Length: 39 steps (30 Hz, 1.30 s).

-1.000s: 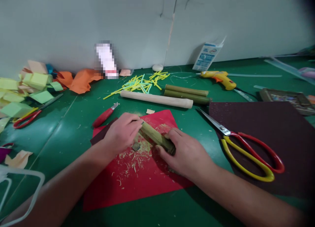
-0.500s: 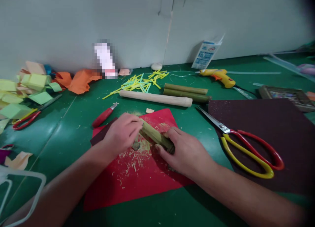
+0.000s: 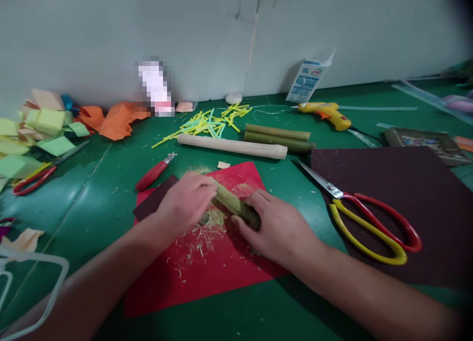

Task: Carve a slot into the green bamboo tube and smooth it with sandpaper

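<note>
A green bamboo piece (image 3: 232,201) lies slantwise between my hands, over the red sheet (image 3: 218,277). My right hand (image 3: 283,227) is closed around its near right end. At the far left end, my left hand (image 3: 188,200) has its fingers curled over the bamboo; whether something thin is under them is hidden. Pale shavings (image 3: 199,240) are scattered over the red sheet below. A small dark scrap (image 3: 204,219) lies beside the left fingers. Partly behind the left hand is a dark brown sheet (image 3: 155,200), and a red-handled knife (image 3: 153,175) rests beyond it.
Large scissors (image 3: 342,195) lie to the right, partly on a dark sheet (image 3: 391,183). Behind are a peeled stick (image 3: 232,146), bamboo pieces (image 3: 279,140), yellow straw bits (image 3: 201,124) and a glue gun (image 3: 327,114). Folded papers (image 3: 48,121) and other scissors (image 3: 37,178) occupy the left.
My left hand has shifted slightly to the right along the bamboo. The right hand keeps its hold, and the whole view has moved a little.
</note>
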Available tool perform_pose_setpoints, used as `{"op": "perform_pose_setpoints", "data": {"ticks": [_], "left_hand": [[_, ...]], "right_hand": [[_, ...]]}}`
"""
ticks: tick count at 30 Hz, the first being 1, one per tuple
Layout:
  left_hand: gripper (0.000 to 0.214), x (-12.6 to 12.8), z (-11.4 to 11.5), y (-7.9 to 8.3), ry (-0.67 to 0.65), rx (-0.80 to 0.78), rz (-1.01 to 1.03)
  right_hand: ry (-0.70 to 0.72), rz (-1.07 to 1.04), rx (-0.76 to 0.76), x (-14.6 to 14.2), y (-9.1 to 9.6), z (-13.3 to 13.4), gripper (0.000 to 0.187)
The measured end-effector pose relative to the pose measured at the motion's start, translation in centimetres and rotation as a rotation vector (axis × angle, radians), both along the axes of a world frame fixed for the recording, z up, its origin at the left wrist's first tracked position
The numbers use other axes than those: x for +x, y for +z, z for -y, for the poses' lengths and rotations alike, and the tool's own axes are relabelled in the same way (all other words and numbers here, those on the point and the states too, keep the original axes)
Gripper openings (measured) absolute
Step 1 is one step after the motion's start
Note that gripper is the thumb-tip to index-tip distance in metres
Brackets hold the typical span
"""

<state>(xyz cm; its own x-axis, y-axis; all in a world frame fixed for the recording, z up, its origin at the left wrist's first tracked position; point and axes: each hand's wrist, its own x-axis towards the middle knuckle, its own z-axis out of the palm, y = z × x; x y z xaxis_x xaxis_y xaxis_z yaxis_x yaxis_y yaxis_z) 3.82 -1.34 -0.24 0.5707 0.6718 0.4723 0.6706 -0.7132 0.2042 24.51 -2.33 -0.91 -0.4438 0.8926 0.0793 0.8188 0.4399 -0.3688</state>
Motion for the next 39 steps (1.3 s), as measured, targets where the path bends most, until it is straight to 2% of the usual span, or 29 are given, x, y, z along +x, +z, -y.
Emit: {"op": "perform_pose_setpoints", "data": {"ticks": [2,6,10,16,20,25,30,34,39], "left_hand": [[0.018,0.1,0.1,0.0,0.024,0.005,-0.002],[0.02,0.2,0.1,-0.1,-0.034,-0.05,-0.03],[0.016,-0.8,-0.7,-0.2,0.073,-0.007,0.017],[0.015,-1.5,-0.9,-0.4,0.07,-0.018,0.022],[0.016,-0.7,-0.4,-0.5,0.059,-0.007,0.016],[0.019,-0.1,-0.1,-0.5,-0.004,-0.051,0.011],[0.017,-1.1,-0.7,-0.5,0.117,-0.006,0.032],[0.017,-0.9,-0.5,-0.5,0.024,-0.038,0.026],[0.018,-0.5,-0.1,-0.6,0.087,-0.018,0.036]], "right_hand": [[0.003,0.002,-0.001,0.0,0.0,0.0,0.021],[0.019,0.014,0.02,-0.1,-0.1,-0.1,0.021],[0.032,0.074,0.071,-0.2,0.1,0.1,0.022],[0.048,0.14,0.125,0.5,1.3,0.8,0.022],[0.056,0.157,0.066,1.1,1.3,0.8,0.018],[0.046,0.079,0.028,0.7,0.7,0.8,0.019],[0.006,0.113,0.024,0.2,0.7,0.8,0.026],[-0.022,0.148,0.011,-0.1,0.9,0.7,0.026],[-0.064,0.137,-0.004,-0.6,0.8,1.0,0.022]]}}
